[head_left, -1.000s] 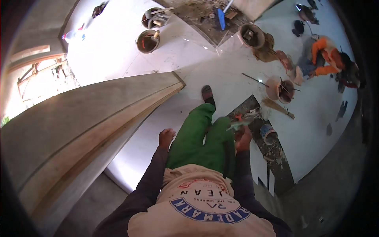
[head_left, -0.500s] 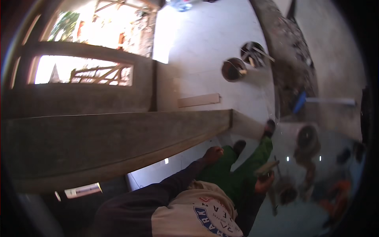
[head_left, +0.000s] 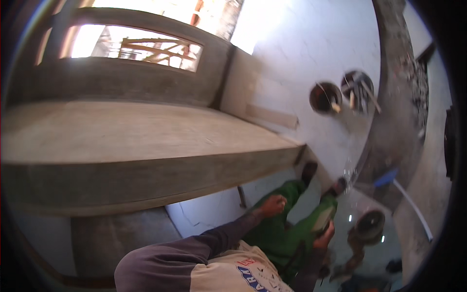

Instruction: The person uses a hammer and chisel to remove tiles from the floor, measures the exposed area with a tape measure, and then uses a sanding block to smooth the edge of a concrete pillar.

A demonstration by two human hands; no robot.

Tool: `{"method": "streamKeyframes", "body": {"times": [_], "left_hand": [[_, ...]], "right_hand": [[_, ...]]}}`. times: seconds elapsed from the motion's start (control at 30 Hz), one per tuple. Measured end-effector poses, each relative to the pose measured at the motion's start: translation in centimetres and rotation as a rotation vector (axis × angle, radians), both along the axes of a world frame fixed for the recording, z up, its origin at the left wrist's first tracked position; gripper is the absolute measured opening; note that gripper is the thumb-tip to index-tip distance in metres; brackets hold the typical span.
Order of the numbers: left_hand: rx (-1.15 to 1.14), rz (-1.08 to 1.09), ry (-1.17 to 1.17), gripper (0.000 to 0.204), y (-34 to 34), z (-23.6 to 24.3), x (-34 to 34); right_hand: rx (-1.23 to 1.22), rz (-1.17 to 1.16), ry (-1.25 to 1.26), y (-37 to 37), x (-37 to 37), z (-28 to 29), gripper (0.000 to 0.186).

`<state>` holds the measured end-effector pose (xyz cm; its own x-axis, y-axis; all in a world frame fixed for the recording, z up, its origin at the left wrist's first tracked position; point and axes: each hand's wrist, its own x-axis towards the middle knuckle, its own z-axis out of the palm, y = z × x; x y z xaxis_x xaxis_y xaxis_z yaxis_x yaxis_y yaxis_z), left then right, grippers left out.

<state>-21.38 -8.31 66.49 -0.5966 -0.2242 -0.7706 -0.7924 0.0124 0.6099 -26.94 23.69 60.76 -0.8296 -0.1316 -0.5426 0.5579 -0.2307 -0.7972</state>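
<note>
Two hands at work: our right hand (head_left: 325,234) clamps its fingers around a flat trowel (head_left: 323,219), blade poking up past the fingertips, well right of the concrete ledge (head_left: 146,160). Our left hand (head_left: 272,205) is curled shut, empty, just below that ledge's corner.

Green trousers (head_left: 277,233), grey-purple sleeve (head_left: 194,248), cream shirt (head_left: 233,272) with blue lettering. Grey concrete surface (head_left: 146,141), white tiled floor (head_left: 311,58), two dark round buckets (head_left: 326,97), a blue-handled tool (head_left: 386,177), black shoes (head_left: 309,171).
</note>
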Motion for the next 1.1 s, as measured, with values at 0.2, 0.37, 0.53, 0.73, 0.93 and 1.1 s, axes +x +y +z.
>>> {"method": "streamKeyframes", "body": {"times": [0.2, 0.37, 0.53, 0.73, 0.93, 1.1], "left_hand": [[0.014, -0.007, -0.108, 0.025, 0.4, -7.6, -1.9], [-0.168, -0.564, -0.050, 0.028, -0.6, -23.4, -12.9], [-0.625, -1.151, -0.035, 0.026, -10.8, -39.6, -21.1], [-0.578, -1.230, -0.201, 0.050, -21.8, -46.6, -25.2], [-0.479, -1.268, -0.365, 0.077, -24.8, -48.0, -22.3], [-0.403, -1.225, -0.436, 0.061, -24.3, -49.8, -20.1]], "right_hand": [[0.264, 0.267, -0.291, -2.2, 0.6, -8.6, 0.044], [0.086, -0.125, -0.724, -4.4, -1.3, -15.1, 0.037], [0.092, -0.054, -0.770, -9.2, -2.7, -19.7, 0.039], [0.158, 0.060, -0.737, -10.6, -6.0, -18.8, 0.041], [0.167, -0.057, -0.756, -10.7, -6.8, -19.0, 0.044], [0.210, -0.085, -0.757, -11.4, -7.8, -19.1, 0.045]]}}
